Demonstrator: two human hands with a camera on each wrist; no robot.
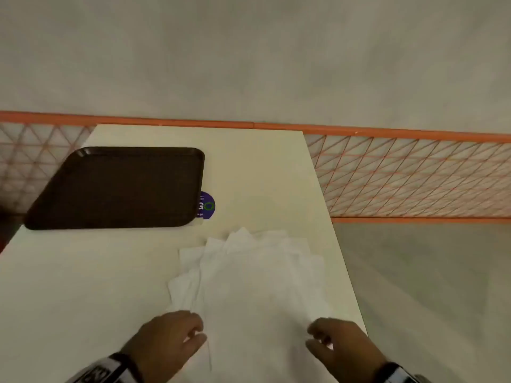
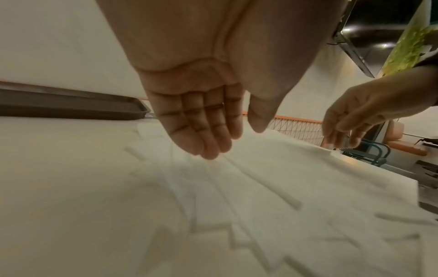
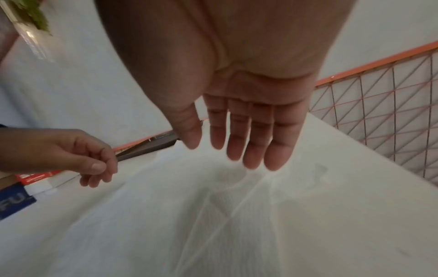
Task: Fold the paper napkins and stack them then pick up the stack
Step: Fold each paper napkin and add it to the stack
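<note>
Several white paper napkins (image 1: 257, 277) lie unfolded and fanned out, overlapping, on the cream table (image 1: 83, 286). My left hand (image 1: 197, 330) hovers over their near left edge. In the left wrist view, the left hand (image 2: 233, 140) hangs just above the napkins (image 2: 237, 196) with relaxed fingers and holds nothing. My right hand (image 1: 313, 337) hovers over the near right edge. Its fingers are straight and spread above the napkins (image 3: 213, 224) in the right wrist view, where the right hand (image 3: 220, 146) is empty.
A dark brown tray (image 1: 116, 189) sits at the back left of the table, with a purple round sticker (image 1: 206, 204) beside it. The table's right edge runs close to my right hand. An orange mesh railing (image 1: 414, 175) stands beyond that edge.
</note>
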